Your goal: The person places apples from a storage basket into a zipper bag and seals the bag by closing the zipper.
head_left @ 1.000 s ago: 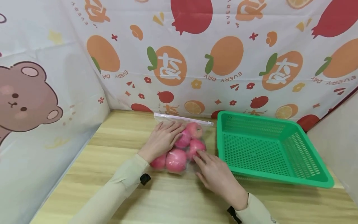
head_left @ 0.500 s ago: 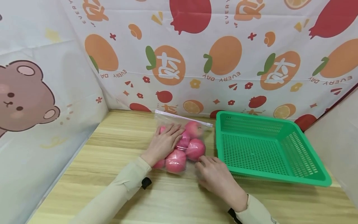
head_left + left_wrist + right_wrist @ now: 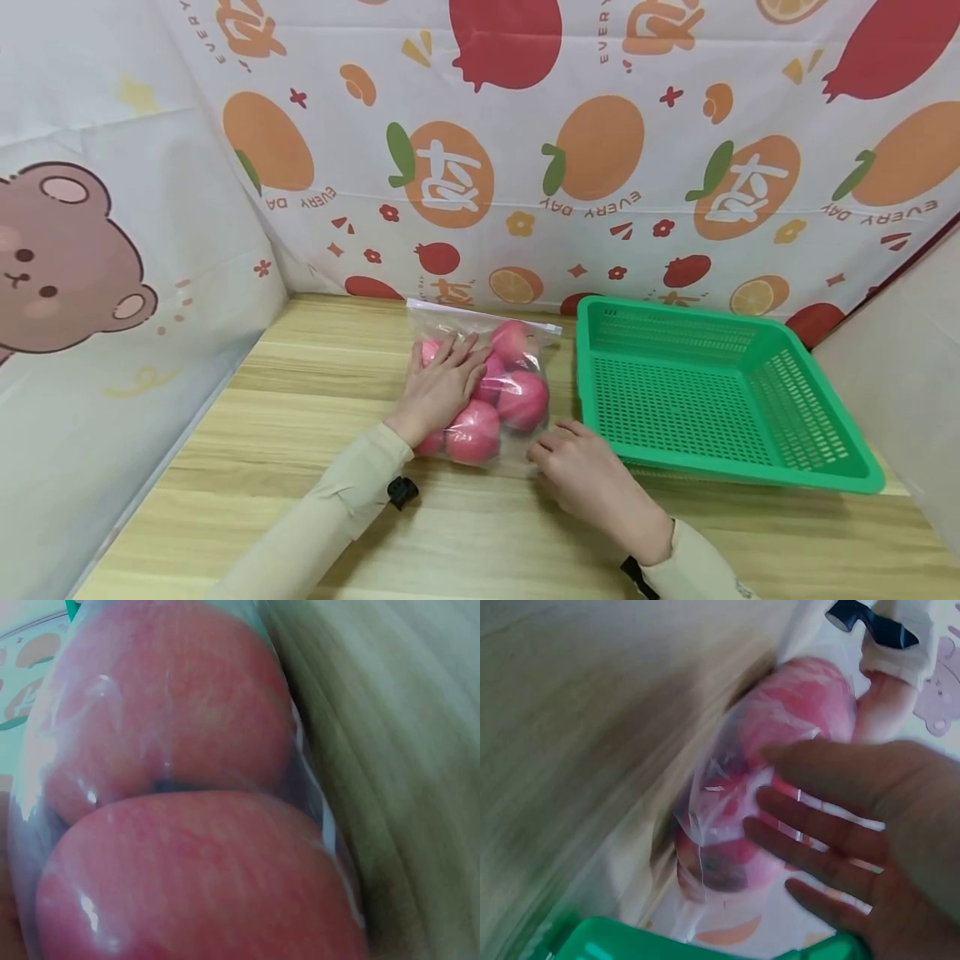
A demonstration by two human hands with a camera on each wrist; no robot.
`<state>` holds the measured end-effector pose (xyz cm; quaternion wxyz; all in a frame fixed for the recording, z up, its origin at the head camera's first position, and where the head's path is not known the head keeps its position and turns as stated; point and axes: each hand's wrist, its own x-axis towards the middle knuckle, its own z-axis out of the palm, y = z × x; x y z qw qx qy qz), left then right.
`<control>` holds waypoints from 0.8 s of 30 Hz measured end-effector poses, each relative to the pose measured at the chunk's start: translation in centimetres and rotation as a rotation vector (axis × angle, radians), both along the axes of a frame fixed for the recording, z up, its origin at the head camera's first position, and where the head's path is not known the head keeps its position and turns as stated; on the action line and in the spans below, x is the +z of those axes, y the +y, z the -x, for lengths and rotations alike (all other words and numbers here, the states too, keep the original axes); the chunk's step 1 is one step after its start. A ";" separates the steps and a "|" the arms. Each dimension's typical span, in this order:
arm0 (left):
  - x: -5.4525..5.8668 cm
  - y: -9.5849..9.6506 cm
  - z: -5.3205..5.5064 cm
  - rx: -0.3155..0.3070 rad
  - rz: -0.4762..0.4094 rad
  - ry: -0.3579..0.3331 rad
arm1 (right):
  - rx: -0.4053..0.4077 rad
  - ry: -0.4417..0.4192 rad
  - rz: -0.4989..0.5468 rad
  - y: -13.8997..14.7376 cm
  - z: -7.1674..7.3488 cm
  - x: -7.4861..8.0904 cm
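Observation:
A clear zip bag filled with several pink-red apples lies flat on the wooden table, its slider strip toward the back wall. My left hand rests on the bag's left half with fingers spread over the apples. Close up in the left wrist view, two apples press against the plastic. My right hand is at the bag's lower right corner. In the right wrist view its fingers are fairly straight, thumb apart from them, in front of the bag.
A green plastic basket with a perforated floor stands just right of the bag. Patterned cloth hangs behind the table, and another cloth with a bear print lines the left side. Bare wood table shows around the bag.
My right hand has drawn back from the apple at the bag's right side toward its lower right corner. The left hand stays on the bag, which has shifted slightly.

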<state>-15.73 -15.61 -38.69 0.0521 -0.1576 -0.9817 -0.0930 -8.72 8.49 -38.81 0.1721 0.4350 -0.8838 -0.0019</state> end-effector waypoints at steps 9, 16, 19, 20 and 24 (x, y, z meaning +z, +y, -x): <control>-0.4 -0.2 -0.4 -0.012 -0.075 0.041 | 0.124 0.004 0.229 1.9 0.7 0.3; 0.1 -0.4 -1.5 -0.106 -0.169 0.261 | 0.093 0.034 0.247 3.3 1.2 1.1; 0.8 -0.6 -2.1 -0.174 -0.170 0.300 | 0.057 0.047 0.244 3.9 1.4 1.4; 1.0 -0.7 -2.3 -0.196 -0.166 0.311 | 0.049 0.049 0.248 4.1 1.4 1.5; 1.9 -1.5 -3.2 -0.267 -0.133 0.374 | 0.014 0.067 0.280 5.2 1.6 1.7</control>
